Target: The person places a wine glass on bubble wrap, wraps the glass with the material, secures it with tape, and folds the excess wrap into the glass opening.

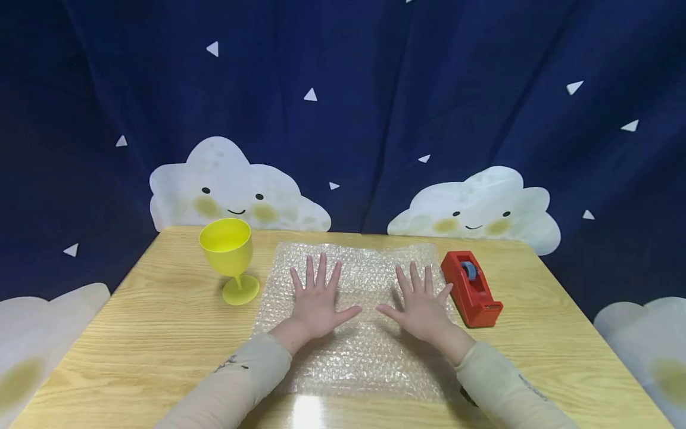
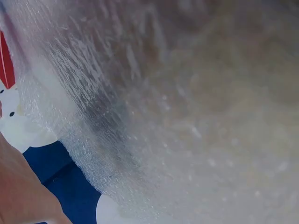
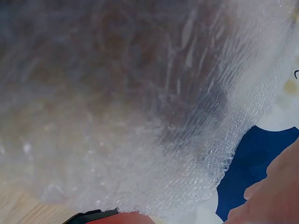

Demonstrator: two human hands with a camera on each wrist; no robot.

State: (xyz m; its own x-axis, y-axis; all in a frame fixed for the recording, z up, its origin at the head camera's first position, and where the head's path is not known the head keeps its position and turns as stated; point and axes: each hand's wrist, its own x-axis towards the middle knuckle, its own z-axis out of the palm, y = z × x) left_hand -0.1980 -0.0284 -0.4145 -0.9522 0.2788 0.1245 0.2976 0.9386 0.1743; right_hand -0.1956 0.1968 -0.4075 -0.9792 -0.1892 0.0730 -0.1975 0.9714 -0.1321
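Note:
A sheet of clear bubble wrap (image 1: 370,363) lies flat on the table. Over its left half is my left hand (image 1: 316,307), palm down with fingers spread. My right hand (image 1: 424,313) is spread the same way over the right half. Shadows show beside both hands; whether the palms touch the sheet I cannot tell. Both wrist views are mostly filled by blurred bubble wrap (image 2: 154,154), with part of the left hand (image 2: 23,191) and of the right hand (image 3: 271,191) at the edges. Neither hand holds anything.
A yellow goblet (image 1: 230,256) stands upright left of the sheet. Touching or near the sheet's right edge is a red tape dispenser (image 1: 482,314) with a roll of tape (image 1: 469,270). A small dark thing (image 1: 467,396) is partly hidden by the right sleeve. Behind the wooden table (image 1: 134,345) hangs a blue curtain (image 1: 354,119).

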